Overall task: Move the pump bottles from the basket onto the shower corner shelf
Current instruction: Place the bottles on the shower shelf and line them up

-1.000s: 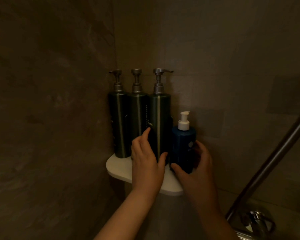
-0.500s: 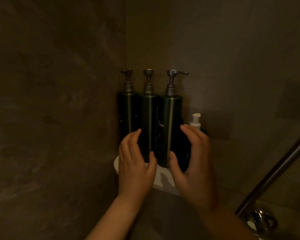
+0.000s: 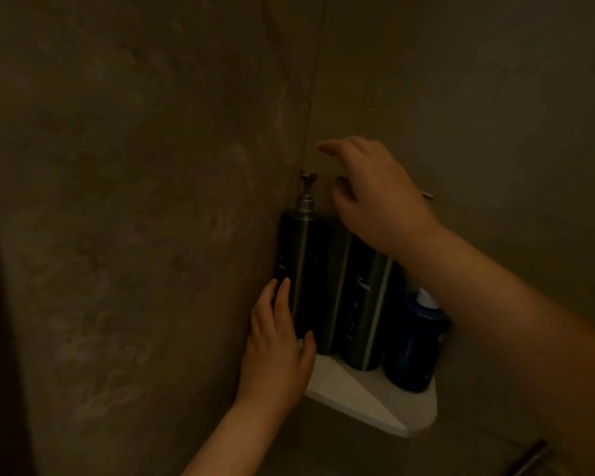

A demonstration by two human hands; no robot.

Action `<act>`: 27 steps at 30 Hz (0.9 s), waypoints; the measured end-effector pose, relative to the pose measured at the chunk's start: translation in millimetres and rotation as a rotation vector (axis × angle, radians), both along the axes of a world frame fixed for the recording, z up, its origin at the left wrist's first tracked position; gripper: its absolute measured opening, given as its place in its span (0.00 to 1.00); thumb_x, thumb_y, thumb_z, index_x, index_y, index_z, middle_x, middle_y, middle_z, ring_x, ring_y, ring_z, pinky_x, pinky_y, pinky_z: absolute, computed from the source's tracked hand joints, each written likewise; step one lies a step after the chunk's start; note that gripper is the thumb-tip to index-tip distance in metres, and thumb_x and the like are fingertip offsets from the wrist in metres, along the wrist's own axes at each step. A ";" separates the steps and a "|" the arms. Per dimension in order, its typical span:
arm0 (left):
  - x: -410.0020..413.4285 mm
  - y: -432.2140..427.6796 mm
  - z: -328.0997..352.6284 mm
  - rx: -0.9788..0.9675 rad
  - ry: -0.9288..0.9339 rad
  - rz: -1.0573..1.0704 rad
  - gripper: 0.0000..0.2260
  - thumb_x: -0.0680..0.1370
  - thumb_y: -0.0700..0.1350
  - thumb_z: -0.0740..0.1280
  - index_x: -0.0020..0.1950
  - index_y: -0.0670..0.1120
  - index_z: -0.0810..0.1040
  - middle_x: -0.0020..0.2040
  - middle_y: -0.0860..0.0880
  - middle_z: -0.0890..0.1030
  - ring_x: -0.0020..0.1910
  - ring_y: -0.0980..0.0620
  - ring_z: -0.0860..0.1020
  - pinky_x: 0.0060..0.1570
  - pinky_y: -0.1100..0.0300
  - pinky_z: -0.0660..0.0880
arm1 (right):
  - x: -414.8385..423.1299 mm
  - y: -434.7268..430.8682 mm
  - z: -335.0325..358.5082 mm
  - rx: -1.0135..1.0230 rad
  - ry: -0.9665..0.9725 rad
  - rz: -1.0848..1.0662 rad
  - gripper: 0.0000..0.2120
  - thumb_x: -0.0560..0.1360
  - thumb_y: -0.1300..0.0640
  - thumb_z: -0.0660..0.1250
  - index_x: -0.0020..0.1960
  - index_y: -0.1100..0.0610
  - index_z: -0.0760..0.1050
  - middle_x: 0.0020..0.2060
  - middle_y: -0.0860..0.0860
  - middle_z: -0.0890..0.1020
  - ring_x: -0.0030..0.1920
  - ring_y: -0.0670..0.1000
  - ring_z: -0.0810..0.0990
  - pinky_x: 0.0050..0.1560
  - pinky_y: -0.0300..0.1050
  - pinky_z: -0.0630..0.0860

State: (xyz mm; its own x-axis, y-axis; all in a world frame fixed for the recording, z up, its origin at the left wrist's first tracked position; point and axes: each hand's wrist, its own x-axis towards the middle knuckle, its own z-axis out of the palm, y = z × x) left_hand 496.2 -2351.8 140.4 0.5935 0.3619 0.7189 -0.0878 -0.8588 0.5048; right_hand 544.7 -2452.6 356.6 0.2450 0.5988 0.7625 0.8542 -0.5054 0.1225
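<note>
On the corner shelf [image 3: 364, 393], pump bottles [image 3: 323, 280] stand upright.

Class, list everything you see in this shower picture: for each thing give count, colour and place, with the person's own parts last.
Tall pump bottles: at least two bodies show, dark with a pale stripe, upright at the back of the shelf; any third is hidden by the right hand.
Small pump bottle: one, blue with a white pump, right end of the shelf.
Corner shelf: one, white, in the wall corner.
Walls: two, brown tile.
Left hand: one, open against the leftmost bottle's base.
Right hand: one, open, at the pump tops.
</note>
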 end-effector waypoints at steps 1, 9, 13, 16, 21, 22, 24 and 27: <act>-0.5 1.4 -0.6 -0.001 0.006 -0.013 0.36 0.78 0.52 0.61 0.74 0.55 0.36 0.73 0.58 0.43 0.73 0.53 0.51 0.70 0.59 0.51 | 4.6 4.8 9.3 -0.040 0.026 -0.021 0.23 0.73 0.62 0.60 0.68 0.57 0.68 0.64 0.55 0.73 0.64 0.57 0.70 0.63 0.50 0.68; 3.7 9.2 -8.2 -0.059 0.037 -0.157 0.35 0.79 0.54 0.59 0.75 0.56 0.36 0.72 0.63 0.43 0.69 0.62 0.46 0.68 0.64 0.45 | 19.7 37.6 29.9 -0.258 0.114 -0.188 0.20 0.72 0.64 0.62 0.62 0.52 0.77 0.59 0.55 0.78 0.58 0.57 0.76 0.52 0.44 0.71; 6.1 7.4 -8.9 -0.092 0.043 -0.169 0.35 0.78 0.53 0.60 0.75 0.57 0.37 0.72 0.62 0.43 0.72 0.57 0.48 0.68 0.62 0.46 | 22.0 41.0 27.3 -0.228 0.102 -0.204 0.18 0.73 0.65 0.64 0.61 0.53 0.77 0.58 0.56 0.77 0.57 0.58 0.77 0.55 0.48 0.74; 5.8 5.0 -9.6 -0.109 0.038 -0.167 0.35 0.78 0.52 0.60 0.75 0.56 0.38 0.73 0.60 0.44 0.72 0.55 0.48 0.69 0.60 0.50 | 23.8 42.0 25.2 -0.187 0.082 -0.190 0.15 0.74 0.62 0.65 0.59 0.54 0.79 0.57 0.56 0.79 0.56 0.58 0.78 0.55 0.49 0.74; 1.3 4.6 -11.7 -0.125 0.048 -0.175 0.35 0.78 0.52 0.60 0.76 0.53 0.39 0.73 0.57 0.45 0.73 0.53 0.49 0.70 0.59 0.52 | 22.8 40.8 24.1 -0.183 0.083 -0.194 0.13 0.76 0.59 0.65 0.59 0.53 0.79 0.57 0.54 0.79 0.56 0.56 0.78 0.54 0.45 0.73; 0.4 5.1 -11.5 -0.121 0.047 -0.176 0.35 0.78 0.52 0.61 0.76 0.53 0.39 0.73 0.57 0.45 0.73 0.53 0.49 0.70 0.59 0.51 | 21.7 39.3 25.1 -0.186 0.083 -0.179 0.13 0.76 0.59 0.65 0.59 0.54 0.79 0.57 0.54 0.80 0.56 0.56 0.78 0.54 0.45 0.72; -1.7 5.7 -10.7 -0.112 0.044 -0.176 0.36 0.78 0.52 0.61 0.76 0.54 0.39 0.73 0.59 0.45 0.73 0.54 0.49 0.69 0.60 0.51 | 18.1 36.0 27.1 -0.198 0.090 -0.153 0.13 0.76 0.60 0.65 0.59 0.54 0.79 0.56 0.54 0.80 0.56 0.55 0.78 0.54 0.44 0.72; -4.4 6.0 -8.7 -0.120 0.036 -0.168 0.37 0.78 0.52 0.62 0.75 0.56 0.37 0.73 0.60 0.44 0.73 0.55 0.49 0.68 0.61 0.49 | 11.7 33.4 28.4 -0.199 0.082 -0.109 0.12 0.76 0.59 0.65 0.58 0.54 0.80 0.55 0.54 0.81 0.55 0.55 0.78 0.54 0.45 0.73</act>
State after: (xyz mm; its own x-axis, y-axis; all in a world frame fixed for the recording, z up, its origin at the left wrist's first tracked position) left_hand 491.8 -2345.8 131.7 0.6773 0.3376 0.6537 -0.2045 -0.7671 0.6080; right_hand 556.4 -2419.3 385.0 0.3730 0.7018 0.6070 0.8069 -0.5683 0.1612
